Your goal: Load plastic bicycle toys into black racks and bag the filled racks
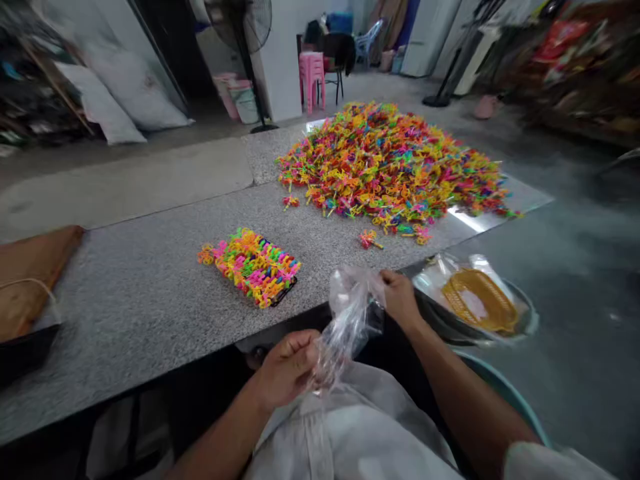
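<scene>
Between my hands, in front of my body, a clear plastic bag point(345, 333) is stretched at a slant, crumpled along its length. My left hand point(290, 365) pinches its lower end, thumb on top. Its upper end is gripped by my right hand point(399, 297) at the table's front edge; some of those fingers are hidden. Beyond the bag, to the left, a neat bundle of small colourful plastic pieces point(253, 265) lies on the speckled stone table point(150, 287). Neither hand touches the bundle.
A large heap of similar colourful pieces point(390, 167) covers the table's far right, with a loose piece point(370, 239) before it. Right of me, a tub holds a yellow basket point(480, 300) and plastic bags. A wooden board point(35, 273) lies at left. A fan point(245, 40) stands behind.
</scene>
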Demonstrator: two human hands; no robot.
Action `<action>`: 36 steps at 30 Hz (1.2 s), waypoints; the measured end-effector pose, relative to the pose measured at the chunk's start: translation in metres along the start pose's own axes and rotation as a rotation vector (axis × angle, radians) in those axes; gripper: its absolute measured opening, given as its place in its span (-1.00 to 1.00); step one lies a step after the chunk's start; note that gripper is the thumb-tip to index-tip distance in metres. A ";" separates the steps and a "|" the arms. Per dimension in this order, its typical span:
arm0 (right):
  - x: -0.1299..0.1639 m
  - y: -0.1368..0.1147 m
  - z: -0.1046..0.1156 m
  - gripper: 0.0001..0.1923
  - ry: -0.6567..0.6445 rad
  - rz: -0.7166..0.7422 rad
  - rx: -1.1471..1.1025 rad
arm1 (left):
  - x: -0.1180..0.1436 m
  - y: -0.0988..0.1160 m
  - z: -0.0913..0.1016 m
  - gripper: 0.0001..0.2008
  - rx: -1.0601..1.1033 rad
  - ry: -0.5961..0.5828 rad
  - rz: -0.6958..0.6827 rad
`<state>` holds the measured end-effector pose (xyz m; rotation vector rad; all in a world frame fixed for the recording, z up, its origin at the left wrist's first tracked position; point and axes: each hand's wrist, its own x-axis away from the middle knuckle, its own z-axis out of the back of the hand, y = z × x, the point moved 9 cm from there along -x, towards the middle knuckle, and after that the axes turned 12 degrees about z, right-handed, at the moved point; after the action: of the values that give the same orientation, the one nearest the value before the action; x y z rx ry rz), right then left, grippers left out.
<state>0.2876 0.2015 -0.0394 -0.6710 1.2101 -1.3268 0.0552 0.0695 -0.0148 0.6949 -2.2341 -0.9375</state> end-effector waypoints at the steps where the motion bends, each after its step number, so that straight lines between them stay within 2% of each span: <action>1: -0.009 -0.002 0.010 -0.56 0.096 -0.009 -0.047 | -0.001 0.000 0.005 -0.37 -0.157 0.080 0.005; 3: -0.024 -0.007 0.020 -0.67 0.210 -0.039 -0.170 | -0.002 0.007 0.019 -0.50 -0.451 0.284 -0.011; 4: -0.029 -0.012 0.018 -0.70 0.227 -0.061 -0.248 | 0.000 0.016 0.030 -0.56 -0.588 0.413 -0.033; 5: -0.033 -0.018 0.010 -0.74 0.215 -0.084 -0.346 | 0.004 0.029 0.044 -0.66 -0.744 0.596 -0.065; 8: -0.036 -0.048 -0.038 -0.72 0.011 -0.198 -0.668 | 0.025 0.085 0.081 -0.81 -1.038 1.096 -0.206; 9: -0.035 -0.060 -0.059 -0.71 -0.076 -0.245 -0.766 | 0.030 0.104 0.091 -0.78 -1.089 1.195 -0.254; 11: -0.035 -0.085 -0.097 -0.73 -0.232 -0.320 -0.924 | 0.039 0.138 0.114 -0.65 -1.113 1.304 -0.328; 15: -0.052 -0.115 -0.164 -0.69 -0.422 -0.403 -1.030 | 0.051 0.191 0.162 -0.38 -0.884 1.326 -0.461; 17: -0.070 -0.123 -0.193 -0.69 -0.448 -0.372 -1.006 | 0.053 0.207 0.187 -0.35 -0.747 1.300 -0.485; 18: -0.082 -0.129 -0.206 -0.69 -0.439 -0.313 -0.984 | 0.053 0.215 0.199 -0.37 -0.693 1.276 -0.485; 20: -0.112 -0.144 -0.224 -0.65 -0.390 -0.091 -0.914 | 0.051 0.230 0.219 -0.44 -0.630 1.196 -0.499; 23: -0.149 -0.174 -0.251 -0.57 -0.371 0.400 -0.667 | 0.048 0.258 0.241 -0.56 -0.756 1.079 -0.541; 25: -0.160 -0.184 -0.279 -0.57 -0.443 0.693 -0.455 | 0.050 0.270 0.261 -0.66 -0.909 1.116 -0.516; 26: -0.162 -0.182 -0.295 -0.59 -0.492 0.795 -0.361 | 0.052 0.272 0.275 -0.70 -0.962 1.172 -0.471; 28: -0.164 -0.165 -0.326 -0.65 -0.582 0.900 -0.230 | 0.058 0.264 0.308 -0.74 -0.975 1.305 -0.352; 31: -0.159 -0.127 -0.361 -0.73 -0.710 0.885 -0.146 | 0.065 0.232 0.346 -0.71 -0.934 1.419 -0.202; 33: -0.151 -0.101 -0.374 -0.73 -0.790 0.800 -0.132 | 0.069 0.208 0.356 -0.70 -0.949 1.444 -0.199; 36: -0.139 -0.071 -0.378 -0.68 -0.851 0.636 -0.118 | 0.073 0.177 0.358 -0.70 -0.948 1.451 -0.188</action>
<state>-0.0605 0.4157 -0.0514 -0.7391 0.6925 -0.3528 -0.2858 0.2864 -0.0578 0.7193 -0.3828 -0.9333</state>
